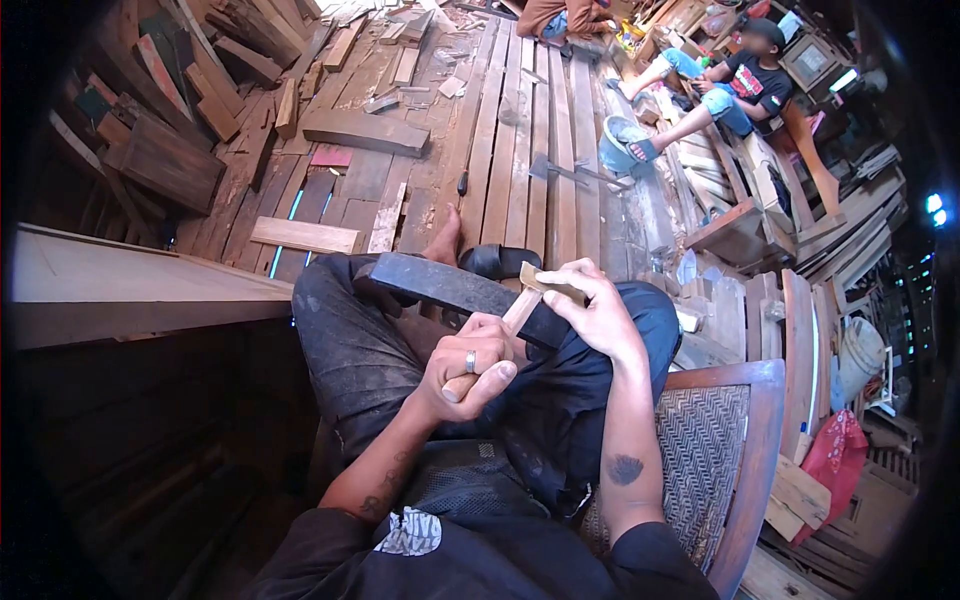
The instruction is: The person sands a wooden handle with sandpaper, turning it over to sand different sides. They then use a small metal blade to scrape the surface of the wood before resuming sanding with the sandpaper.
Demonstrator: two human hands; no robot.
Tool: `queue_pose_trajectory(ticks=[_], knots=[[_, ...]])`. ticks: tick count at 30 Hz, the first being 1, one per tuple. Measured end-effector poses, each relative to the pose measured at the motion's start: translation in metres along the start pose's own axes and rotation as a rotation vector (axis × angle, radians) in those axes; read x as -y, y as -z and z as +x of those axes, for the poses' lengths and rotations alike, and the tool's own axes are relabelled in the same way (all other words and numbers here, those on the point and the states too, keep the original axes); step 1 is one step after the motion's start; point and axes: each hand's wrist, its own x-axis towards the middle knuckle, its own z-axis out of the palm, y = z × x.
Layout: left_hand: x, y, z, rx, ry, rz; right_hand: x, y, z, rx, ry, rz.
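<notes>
My left hand is closed around the handle of a T-shaped wooden piece, with a ring on one finger. The handle's rounded end shows below the fist. My right hand grips the crosspiece at the far end between thumb and fingers, partly hiding it. Under the wooden piece, a long dark rectangular block lies across my lap. Its right end is partly hidden behind my right hand and the wooden piece.
A pale board and a thick plank lie on the slatted wooden floor. A hatchet-like tool is farther out. A person sits at right near a bucket. A woven chair is beside me.
</notes>
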Motion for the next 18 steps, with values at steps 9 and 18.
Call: queue_pose_trajectory(ticks=[9, 18], knots=[[-0.002, -0.002, 0.001, 0.024, 0.001, 0.035, 0.016, 0.004, -0.002, 0.018, -0.002, -0.084], [-0.007, -0.002, 0.008, 0.091, -0.009, 0.074, 0.012, 0.005, 0.005, 0.097, 0.133, -0.009]])
